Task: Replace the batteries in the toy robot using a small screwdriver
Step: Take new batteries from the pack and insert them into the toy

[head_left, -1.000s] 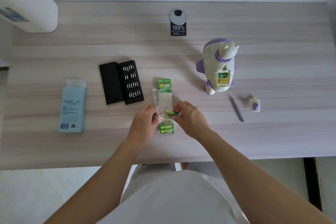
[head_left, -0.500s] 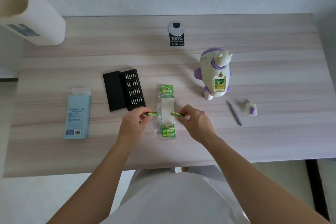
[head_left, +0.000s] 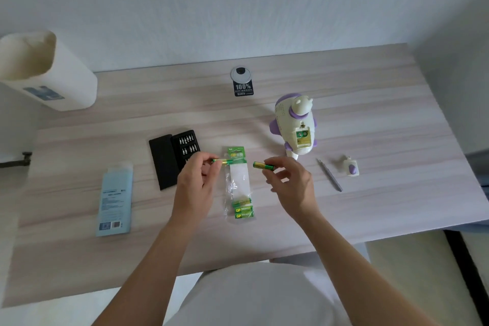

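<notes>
The white and purple toy robot (head_left: 292,124) lies on its front at the right of the table, its battery compartment (head_left: 302,137) open with batteries showing inside. My left hand (head_left: 197,182) pinches a green and gold battery (head_left: 221,161) by its end. My right hand (head_left: 288,182) holds a second battery (head_left: 263,165) above the table. Between my hands lies the clear battery pack (head_left: 239,188), with a few batteries left at its near end. The small screwdriver (head_left: 330,175) and the compartment cover (head_left: 351,166) rest to the right of the robot.
An open black bit case (head_left: 173,157) lies left of my left hand, and a light blue box (head_left: 115,200) further left. A white cylinder (head_left: 46,71) stands at the far left corner. A grey cable grommet with a black label (head_left: 242,82) sits at the far edge.
Both hands have lifted from the pack and moved apart, each carrying one battery taken out of it. The camera has tilted up, so the table sits lower in view.
</notes>
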`<state>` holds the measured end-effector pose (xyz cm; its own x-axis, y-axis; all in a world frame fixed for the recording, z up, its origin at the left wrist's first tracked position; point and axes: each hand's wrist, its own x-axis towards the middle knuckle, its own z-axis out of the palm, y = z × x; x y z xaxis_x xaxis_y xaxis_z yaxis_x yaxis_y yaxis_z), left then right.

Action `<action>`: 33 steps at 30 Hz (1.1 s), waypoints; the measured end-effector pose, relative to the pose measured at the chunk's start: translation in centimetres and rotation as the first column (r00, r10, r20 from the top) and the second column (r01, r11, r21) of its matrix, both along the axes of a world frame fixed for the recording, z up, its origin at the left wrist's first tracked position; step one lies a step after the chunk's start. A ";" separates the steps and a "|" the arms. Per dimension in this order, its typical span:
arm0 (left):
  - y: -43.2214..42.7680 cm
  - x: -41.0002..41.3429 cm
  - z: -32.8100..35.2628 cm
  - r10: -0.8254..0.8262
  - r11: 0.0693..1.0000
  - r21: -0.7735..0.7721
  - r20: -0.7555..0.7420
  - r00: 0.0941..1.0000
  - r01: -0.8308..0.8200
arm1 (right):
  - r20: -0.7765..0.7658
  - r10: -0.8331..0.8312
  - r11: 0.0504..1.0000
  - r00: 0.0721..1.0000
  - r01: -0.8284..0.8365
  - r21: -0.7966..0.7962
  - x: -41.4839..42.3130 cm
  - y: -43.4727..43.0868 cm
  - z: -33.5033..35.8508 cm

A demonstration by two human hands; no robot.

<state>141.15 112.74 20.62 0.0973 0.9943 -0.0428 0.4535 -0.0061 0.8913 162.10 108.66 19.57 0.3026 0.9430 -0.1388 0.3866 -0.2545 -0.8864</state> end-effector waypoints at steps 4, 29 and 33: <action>0.3 3.1 1.9 -0.108 0.994 0.002 0.151 0.983 0.109 | -0.057 -0.095 0.993 0.994 0.098 0.063 1.1 -0.7 2.1; -2.3 17.7 2.7 0.146 0.988 0.039 0.123 0.982 -0.152 | -0.337 0.101 0.994 0.936 -0.078 0.080 13.9 0.7 2.0; -3.1 17.8 2.4 0.203 0.978 0.018 0.119 0.972 -0.206 | -0.385 0.123 0.992 0.915 -0.115 0.045 13.7 1.0 1.7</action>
<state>158.94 109.68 23.05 -0.1058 0.9943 -0.0130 0.3415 0.0486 0.9386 175.81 109.64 21.24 0.1149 0.9726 -0.2022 0.0395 -0.2079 -0.9774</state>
